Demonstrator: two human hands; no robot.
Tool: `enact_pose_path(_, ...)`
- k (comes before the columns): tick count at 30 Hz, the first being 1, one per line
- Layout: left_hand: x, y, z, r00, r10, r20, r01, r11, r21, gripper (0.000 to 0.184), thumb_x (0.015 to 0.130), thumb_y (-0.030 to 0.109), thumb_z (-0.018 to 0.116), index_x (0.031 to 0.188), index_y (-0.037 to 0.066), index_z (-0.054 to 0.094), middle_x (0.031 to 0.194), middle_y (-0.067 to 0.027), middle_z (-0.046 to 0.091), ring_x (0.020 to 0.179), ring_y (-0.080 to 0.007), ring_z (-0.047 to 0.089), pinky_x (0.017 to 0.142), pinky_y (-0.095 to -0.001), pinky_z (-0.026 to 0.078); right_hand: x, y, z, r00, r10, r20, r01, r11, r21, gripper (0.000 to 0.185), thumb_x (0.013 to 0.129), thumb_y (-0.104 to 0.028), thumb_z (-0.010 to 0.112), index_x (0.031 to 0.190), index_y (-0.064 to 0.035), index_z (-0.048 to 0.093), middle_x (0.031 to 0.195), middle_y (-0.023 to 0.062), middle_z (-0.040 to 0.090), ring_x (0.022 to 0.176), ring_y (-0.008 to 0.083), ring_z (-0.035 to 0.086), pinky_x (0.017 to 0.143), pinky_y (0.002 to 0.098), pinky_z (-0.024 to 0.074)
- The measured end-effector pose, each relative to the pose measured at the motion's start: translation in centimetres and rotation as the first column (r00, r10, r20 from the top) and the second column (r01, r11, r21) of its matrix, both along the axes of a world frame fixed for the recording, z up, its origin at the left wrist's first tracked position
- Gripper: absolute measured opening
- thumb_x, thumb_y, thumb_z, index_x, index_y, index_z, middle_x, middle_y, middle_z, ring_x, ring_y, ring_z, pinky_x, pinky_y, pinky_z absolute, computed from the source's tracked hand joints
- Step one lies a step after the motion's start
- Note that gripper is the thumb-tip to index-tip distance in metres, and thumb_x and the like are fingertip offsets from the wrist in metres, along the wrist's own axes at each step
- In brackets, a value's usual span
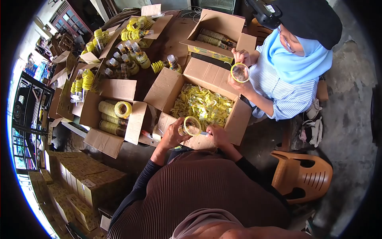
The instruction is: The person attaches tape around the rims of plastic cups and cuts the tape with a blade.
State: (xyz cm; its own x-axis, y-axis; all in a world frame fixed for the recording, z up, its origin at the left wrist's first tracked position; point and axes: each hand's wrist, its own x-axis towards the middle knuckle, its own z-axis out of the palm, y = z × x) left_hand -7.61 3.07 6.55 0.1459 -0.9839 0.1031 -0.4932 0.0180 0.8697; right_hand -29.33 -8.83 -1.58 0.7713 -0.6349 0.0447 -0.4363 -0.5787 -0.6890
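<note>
My left hand is wrapped round a clear cup with a yellow rim, its opening tilted up toward me. On the cup's right, my right hand is closed on a small tool with a pale blade, which points at the rim. Both hands are over the near flap of an open cardboard box. Inside that box lies a heap of yellow and clear scraps. The cup's contents are hard to make out.
At the right a co-worker holds a similar yellow-rimmed cup. Boxes of stacked cups stand at the left, and another open box at the back. An orange plastic chair is at the lower right.
</note>
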Motion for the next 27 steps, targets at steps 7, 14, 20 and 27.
enact_pose_path(7, -0.1, -0.7, -0.2, 0.998, 0.017, 0.062, -0.019, 0.999, 0.035, 0.066, 0.066, 0.014, 0.079, 0.123, -0.001, 0.050, 0.114, -0.0203, 0.062, 0.109, -0.0351, 0.060, 0.092, -0.0382, 0.048, -0.2, -0.5, 0.1, 0.997, -0.026, -0.067, 0.036, 0.988, 0.150, 0.032, 0.075, -0.011, 0.074, 0.099, -0.0077, 0.054, 0.087, 0.0084, 0.061, 0.084, 0.0297, 0.060, 0.071, 0.0426, 0.0473)
enact_pose_path(14, -1.0, -0.8, 0.2, 0.982, 0.081, 0.171, -0.075, 0.996, -0.046, 0.067, 0.063, 0.016, 0.082, 0.120, 0.000, 0.053, 0.112, -0.0196, 0.062, 0.106, -0.0364, 0.059, 0.091, -0.0394, 0.048, 0.3, -1.1, 1.8, 0.976, -0.127, 0.176, 0.116, 0.991, 0.073, 0.018, 0.083, -0.009, 0.066, 0.098, -0.0032, 0.058, 0.088, 0.0129, 0.063, 0.083, 0.0311, 0.062, 0.070, 0.0395, 0.0496)
enact_pose_path(20, -2.8, -0.6, -0.9, 0.971, -0.024, 0.238, 0.048, 0.994, -0.097, 0.060, 0.065, 0.021, 0.081, 0.115, 0.001, 0.055, 0.105, -0.0160, 0.064, 0.096, -0.0346, 0.062, 0.083, -0.0415, 0.051, 1.9, 0.2, 7.7, 0.932, -0.043, 0.361, 0.032, 0.999, 0.037, 0.019, 0.083, -0.008, 0.066, 0.099, -0.0023, 0.056, 0.092, 0.0131, 0.060, 0.083, 0.0298, 0.063, 0.070, 0.0385, 0.0496)
enact_pose_path(27, -4.1, 0.1, -1.1, 0.957, -0.026, 0.290, 0.056, 0.994, -0.096, 0.056, 0.066, 0.019, 0.081, 0.112, 0.002, 0.055, 0.102, -0.0148, 0.064, 0.096, -0.0333, 0.062, 0.082, -0.0402, 0.051, 2.1, 1.2, 6.7, 0.951, -0.030, 0.309, 0.058, 0.995, -0.083, 0.018, 0.082, -0.007, 0.068, 0.095, -0.0013, 0.057, 0.087, 0.0141, 0.062, 0.079, 0.0309, 0.064, 0.070, 0.0372, 0.0505)
